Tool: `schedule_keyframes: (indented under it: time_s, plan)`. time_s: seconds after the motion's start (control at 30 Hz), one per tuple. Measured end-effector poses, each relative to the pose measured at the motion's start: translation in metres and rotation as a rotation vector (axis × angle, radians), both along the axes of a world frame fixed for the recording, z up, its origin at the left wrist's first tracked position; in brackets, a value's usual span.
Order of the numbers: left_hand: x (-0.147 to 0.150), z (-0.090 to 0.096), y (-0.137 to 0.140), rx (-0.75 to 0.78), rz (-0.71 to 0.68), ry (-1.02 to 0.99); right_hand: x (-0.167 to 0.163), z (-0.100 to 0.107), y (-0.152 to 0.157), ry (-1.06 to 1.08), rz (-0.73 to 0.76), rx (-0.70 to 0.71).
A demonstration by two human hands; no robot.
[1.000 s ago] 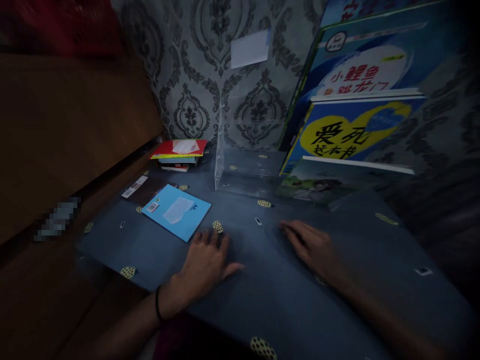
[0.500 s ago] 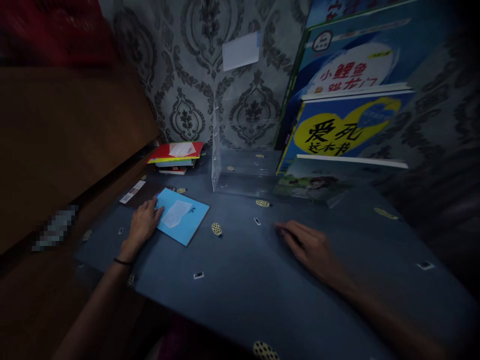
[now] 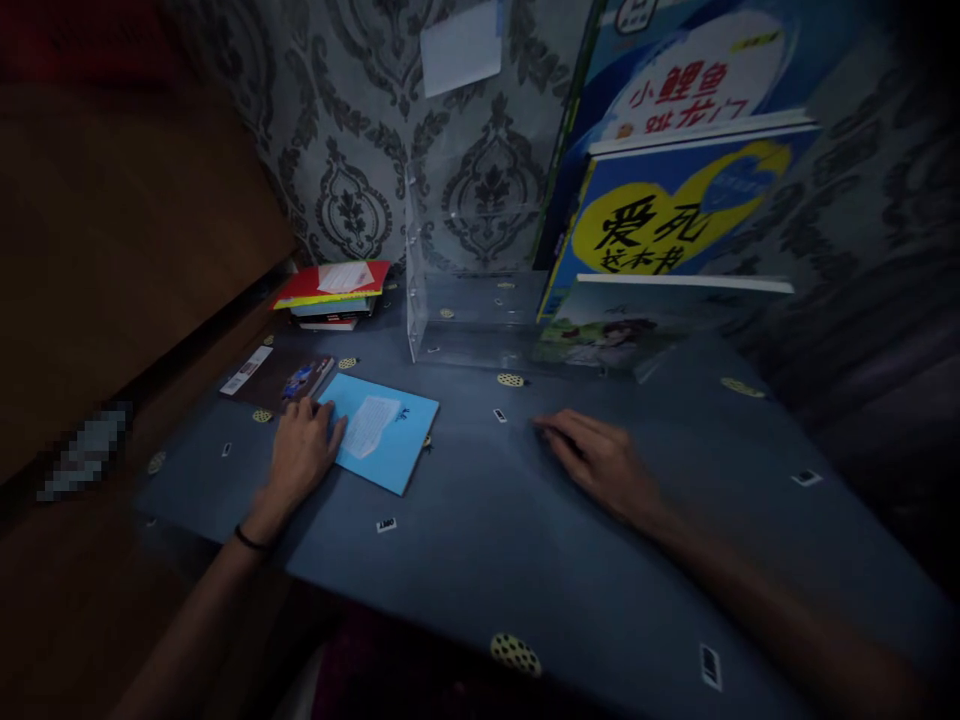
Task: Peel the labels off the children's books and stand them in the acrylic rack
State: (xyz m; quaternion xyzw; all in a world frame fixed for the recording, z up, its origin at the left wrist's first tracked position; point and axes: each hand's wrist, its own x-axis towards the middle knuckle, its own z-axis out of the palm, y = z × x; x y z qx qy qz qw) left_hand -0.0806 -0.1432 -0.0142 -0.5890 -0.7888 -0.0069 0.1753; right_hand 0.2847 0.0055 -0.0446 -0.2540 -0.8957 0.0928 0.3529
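Observation:
On the dark patterned table lies a thin light-blue booklet (image 3: 382, 432) with a whitish patch on its cover. My left hand (image 3: 304, 450), a dark band at its wrist, grips the booklet at its left edge, with the thumb at the cover. Just beyond these fingers a dark brown booklet (image 3: 281, 378) lies flat, partly hidden by the hand. My right hand (image 3: 592, 460) rests on the table to the right, fingers together and curled, with nothing seen in them. Behind both hands stands a clear acrylic rack (image 3: 480, 345).
Several picture books stand tiered in the rack's right side, among them a blue-and-yellow one (image 3: 667, 215) and a green-toned one (image 3: 622, 330). A small stack of books (image 3: 334, 290) lies at the back left. A brown wooden cabinet (image 3: 127, 250) borders the table's left side.
My left hand has slid the light-blue booklet rightward, partly covering a printed pineapple and uncovering more of the brown booklet. The view has tilted down slightly. My right hand keeps its pose.

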Motion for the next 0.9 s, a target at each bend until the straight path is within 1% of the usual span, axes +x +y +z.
schedule_keyframes:
  time_s: [0.07,0.17,0.23,0.27,0.3,0.37,0.4,0.47,0.53,0.6,0.63,0.7,0.77,0.9]
  plan:
    - [0.030,0.002,-0.002,-0.018,-0.078,-0.021,0.000,-0.001,0.000,0.002,-0.005,0.011]
    - [0.075,0.008,-0.004,-0.052,-0.194,-0.105,0.001,-0.003,0.000,-0.006,-0.002,0.021]
    - [0.093,0.013,-0.002,-0.082,-0.278,-0.212,0.002,-0.003,0.000,-0.007,0.005,0.016]
    - [0.096,0.016,0.001,-0.097,-0.317,-0.275,0.002,-0.003,0.000,-0.008,0.009,0.012]
    - [0.095,0.018,0.005,-0.108,-0.349,-0.331,0.002,-0.004,0.000,-0.011,0.013,0.009]
    - [0.078,0.022,0.015,-0.110,-0.356,-0.376,0.003,-0.004,0.000,-0.011,0.015,0.006]
    - [0.065,0.022,0.019,-0.100,-0.324,-0.346,0.003,-0.004,0.001,-0.009,0.013,0.002]
    - [0.035,0.018,0.024,-0.033,-0.167,-0.194,0.003,-0.005,0.001,0.000,0.013,-0.005]
    - [0.005,0.011,0.023,-0.020,-0.067,-0.120,0.003,-0.005,0.002,0.005,0.016,-0.016]
    - [-0.016,0.001,0.016,-0.032,-0.050,-0.136,0.003,-0.005,0.003,0.004,0.020,-0.028]
    - [-0.023,-0.003,0.012,-0.020,-0.065,-0.136,0.003,-0.005,0.003,0.003,0.019,-0.036]
    - [-0.028,-0.008,0.006,0.006,-0.090,-0.112,0.003,-0.005,0.004,0.006,0.020,-0.047]
    - [-0.025,-0.010,0.002,0.020,-0.088,-0.061,0.003,-0.006,0.005,0.015,0.023,-0.046]
    - [-0.010,-0.002,0.001,-0.025,-0.064,-0.005,0.003,-0.006,0.005,0.031,0.026,-0.039]
